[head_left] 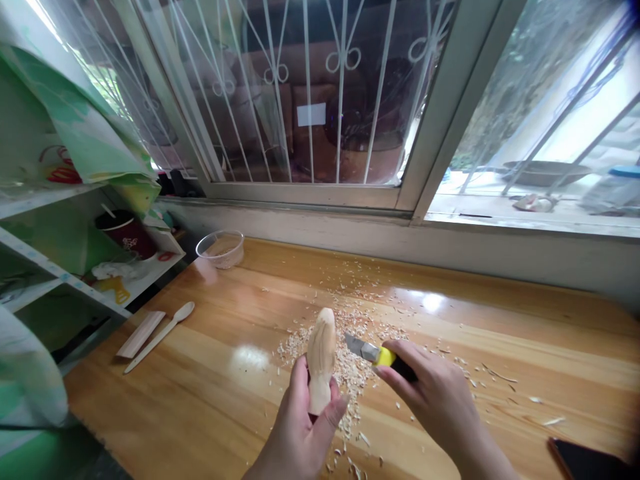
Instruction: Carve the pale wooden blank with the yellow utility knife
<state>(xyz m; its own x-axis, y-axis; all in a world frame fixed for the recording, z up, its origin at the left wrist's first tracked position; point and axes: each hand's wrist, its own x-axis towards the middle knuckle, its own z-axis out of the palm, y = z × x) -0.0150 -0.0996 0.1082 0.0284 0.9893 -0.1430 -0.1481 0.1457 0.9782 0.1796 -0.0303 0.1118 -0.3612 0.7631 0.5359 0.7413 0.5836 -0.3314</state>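
Note:
My left hand [313, 413] is closed around the lower end of a pale wood carving [323, 343], a rounded block that narrows near its base. The carving stands roughly upright over the table, its rounded top pointing away from me. In my right hand [435, 380] is a yellow and black utility knife [385, 357], gripped by its handle. Its blade [356, 343] is out and points left, a small gap away from the carving's right side. Wood shavings [357, 370] lie scattered on the table under and around both hands.
On the wooden table [210, 413] are a clear plastic bowl [220, 250], a wooden spoon [163, 333] and a flat wood strip [141, 335] at left. A dark phone-like object [595, 460] lies at lower right. Shelves [60, 273] stand left; a barred window [310, 193] is behind.

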